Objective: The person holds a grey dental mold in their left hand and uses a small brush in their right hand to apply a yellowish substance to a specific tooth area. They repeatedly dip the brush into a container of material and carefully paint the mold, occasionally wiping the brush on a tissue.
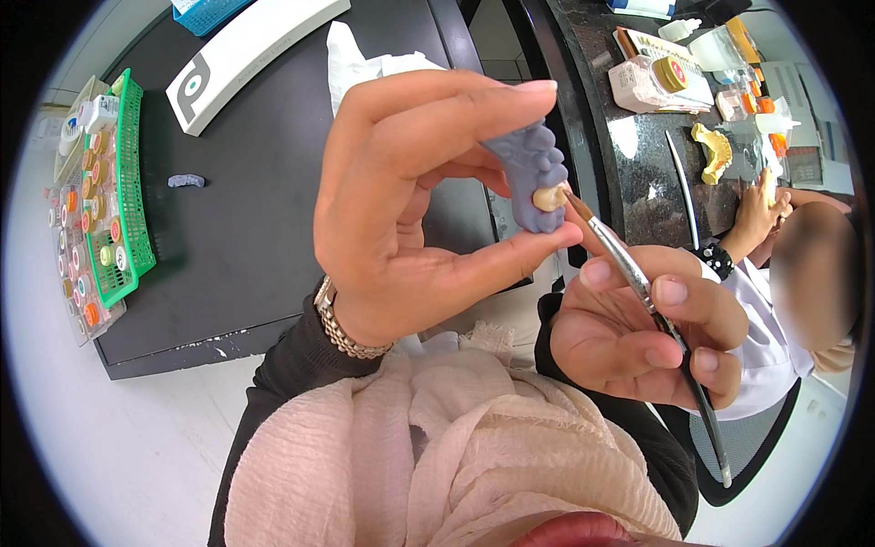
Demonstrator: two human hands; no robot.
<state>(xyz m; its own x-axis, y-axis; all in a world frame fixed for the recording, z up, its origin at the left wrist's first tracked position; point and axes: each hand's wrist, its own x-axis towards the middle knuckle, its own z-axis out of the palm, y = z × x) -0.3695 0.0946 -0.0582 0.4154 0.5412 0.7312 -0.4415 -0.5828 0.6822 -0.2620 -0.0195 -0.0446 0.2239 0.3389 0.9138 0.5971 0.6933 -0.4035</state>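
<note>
My left hand (392, 201) is closed on a grey-blue dental model (529, 164), pinching it between thumb and fingers. One tooth on the model is a cream-coloured crown (549, 198), set among the grey teeth. In my right hand (647, 328) I hold a thin paintbrush (638, 281) with a metal ferrule and dark handle. Its brown tip meets or nearly meets the crown's right side. Part of the model is hidden behind my left fingers.
On the black table (255, 264) lie a small grey dental piece (186, 180), a long white box (246, 64) and white tissue (365, 68). A green basket (128, 191) of small jars stands left. At right, a person's hand (756, 219) is near a yellow dental model (713, 153) on a dark counter.
</note>
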